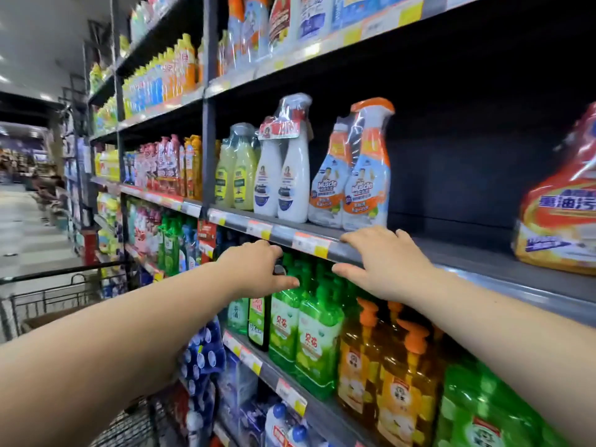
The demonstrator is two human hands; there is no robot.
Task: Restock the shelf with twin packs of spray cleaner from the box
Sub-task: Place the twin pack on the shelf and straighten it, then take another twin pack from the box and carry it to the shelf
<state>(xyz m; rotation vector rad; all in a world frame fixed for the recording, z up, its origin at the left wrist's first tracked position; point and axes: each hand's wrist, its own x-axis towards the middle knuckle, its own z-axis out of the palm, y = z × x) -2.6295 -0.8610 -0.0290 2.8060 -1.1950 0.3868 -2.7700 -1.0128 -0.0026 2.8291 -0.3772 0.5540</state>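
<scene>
Twin pack of spray cleaner (pixel 351 169): we see it upright on the shelf (pixel 280 232), near the front edge. It is two orange-and-blue trigger bottles bound in clear wrap.
Its neighbours: the white bottle pair (pixel 282 175) stands just beside it on the left, with the yellow-green bottles (pixel 235 169) further left. To its right the shelf board lies bare as far as a blurred red-orange pack (pixel 561 204).
Right hand (pixel 383 262): our fingers are spread and nearly straight, their tips lying on the front lip of the shelf just below the twin pack. The hand holds nothing and does not touch the pack.
Left hand (pixel 258 269): it hangs lower, in front of the shelf underneath, with fingers loosely bent and the thumb pointing right. We see nothing gripped in it.
Below the hands: green dish soap bottles (pixel 306 324) and orange pump bottles (pixel 387 366) fill the lower shelf.
Cart (pixel 48 295): it stands at our left in the aisle, with a brown cardboard box (pixel 42 319) partly visible inside it.
</scene>
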